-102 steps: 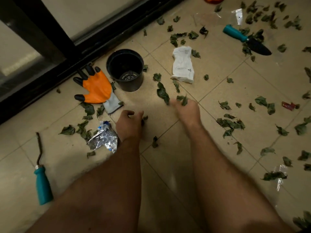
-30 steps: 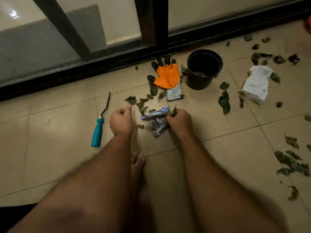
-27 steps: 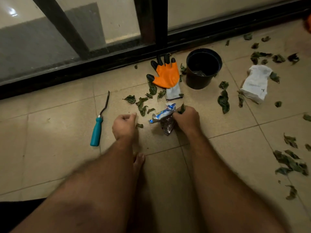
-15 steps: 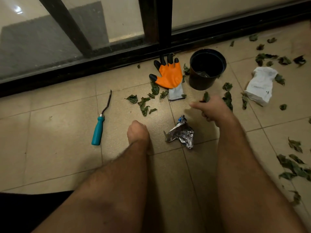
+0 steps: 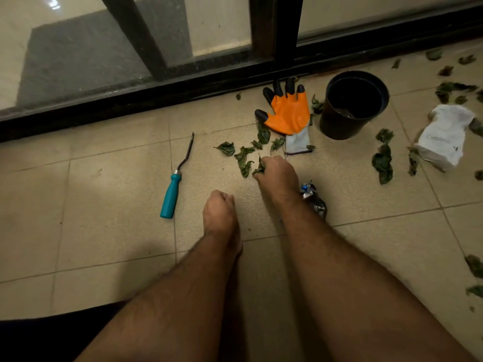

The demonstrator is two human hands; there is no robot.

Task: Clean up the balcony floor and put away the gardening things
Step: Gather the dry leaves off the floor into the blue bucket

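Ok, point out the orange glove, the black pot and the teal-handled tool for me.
Orange glove (image 5: 290, 114): head view, on the orange palm.
Black pot (image 5: 337, 124): head view, on the outer wall, lower left side.
Teal-handled tool (image 5: 170, 195): head view, on the middle of the teal handle.

Both forearms are bare up to the bottom edge of the view, with no sleeve, watch, band or ring showing on them. They carry a cover of fine dark hair that thins toward the wrists. The left hand (image 5: 219, 210) and the right hand (image 5: 277, 173) are ungloved, and a strip of dark cloth (image 5: 52, 335) lies at the lower left corner.
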